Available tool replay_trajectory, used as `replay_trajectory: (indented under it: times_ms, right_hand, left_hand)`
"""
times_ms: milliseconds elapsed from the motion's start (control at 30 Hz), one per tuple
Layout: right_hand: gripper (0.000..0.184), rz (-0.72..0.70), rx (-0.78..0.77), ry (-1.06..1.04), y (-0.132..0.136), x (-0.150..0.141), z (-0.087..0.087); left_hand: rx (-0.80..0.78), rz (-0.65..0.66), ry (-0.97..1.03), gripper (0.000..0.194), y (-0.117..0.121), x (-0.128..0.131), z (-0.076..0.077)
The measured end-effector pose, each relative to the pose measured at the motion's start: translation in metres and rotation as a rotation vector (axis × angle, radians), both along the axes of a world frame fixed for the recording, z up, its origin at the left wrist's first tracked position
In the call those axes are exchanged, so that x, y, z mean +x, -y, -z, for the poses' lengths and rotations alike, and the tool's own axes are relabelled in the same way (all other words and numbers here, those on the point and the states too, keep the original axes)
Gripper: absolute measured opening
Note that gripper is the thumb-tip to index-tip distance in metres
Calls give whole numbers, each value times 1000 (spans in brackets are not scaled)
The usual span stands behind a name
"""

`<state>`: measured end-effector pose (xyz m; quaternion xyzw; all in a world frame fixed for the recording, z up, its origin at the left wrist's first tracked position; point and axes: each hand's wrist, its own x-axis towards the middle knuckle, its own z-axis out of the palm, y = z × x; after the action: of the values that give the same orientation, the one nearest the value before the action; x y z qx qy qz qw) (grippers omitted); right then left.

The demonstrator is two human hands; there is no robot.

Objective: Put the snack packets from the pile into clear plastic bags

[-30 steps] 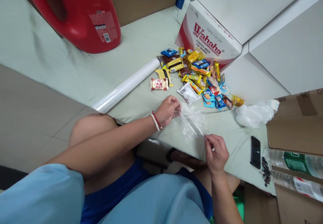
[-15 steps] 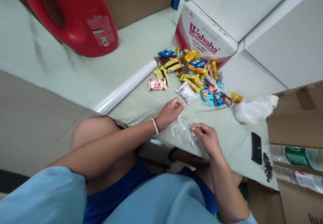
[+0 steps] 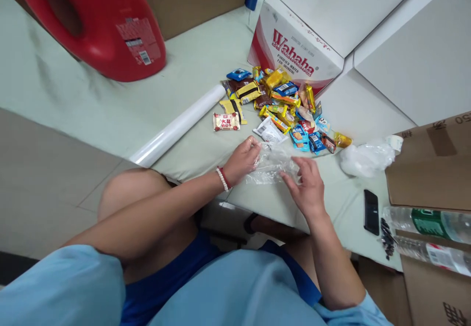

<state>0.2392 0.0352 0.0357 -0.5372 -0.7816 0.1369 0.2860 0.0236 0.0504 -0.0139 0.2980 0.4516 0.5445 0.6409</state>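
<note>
A clear plastic bag (image 3: pixel 270 166) stretches between my two hands, above the front edge of the cloth-covered surface. My left hand (image 3: pixel 243 161) is closed on the bag's left side, with a white and red bracelet at the wrist. On the right, my right hand (image 3: pixel 306 183) has its thumb and fingers spread apart at the bag's other side; the fingertips are near or touching the film. Just beyond the bag lies a white snack packet (image 3: pixel 270 130), at the front of a heap of wrapped snacks (image 3: pixel 283 103). A cream and red snack packet (image 3: pixel 226 121) lies to the left.
A white roll (image 3: pixel 176 127) lies left of the snacks. Behind them stands a Wahaha carton (image 3: pixel 294 46); a red jug (image 3: pixel 106 32) is at the back left. To the right are a crumpled plastic bag (image 3: pixel 368 158), a phone (image 3: pixel 371 212) and plastic bottles (image 3: pixel 429 223).
My right hand has moved up and its fingers have spread from a pinch. The clear bag, which hung bunched, is now spread wider between my hands.
</note>
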Motion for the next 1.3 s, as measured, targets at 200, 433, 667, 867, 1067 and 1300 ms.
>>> replay_trajectory:
  times_ms: [200,433,667,867,1067,1300]
  right_hand:
    - [26,351,-291,-543,25,54,38]
    - [37,397,-465,-631,57,93,34]
    - [62,285,-594,-634,-7,87,34]
    - [42,116,-729,-665,-40,49,35]
    - [37,117,-812,-908,-63,50,-4]
    - [35,-41,-934,-699,-84,60,-57]
  left_hand:
    - [-97,-54,-35,22,0,-6,-3]
    - [-122,-8,-20,27,4,-6,2]
    - [31,263,119,40,12,-10,-6]
    - [77,290,97,56,10,-17,-13]
    - [22,420,-263,63,3,-31,-9]
    - [57,787,-213,44,-1,-50,-18]
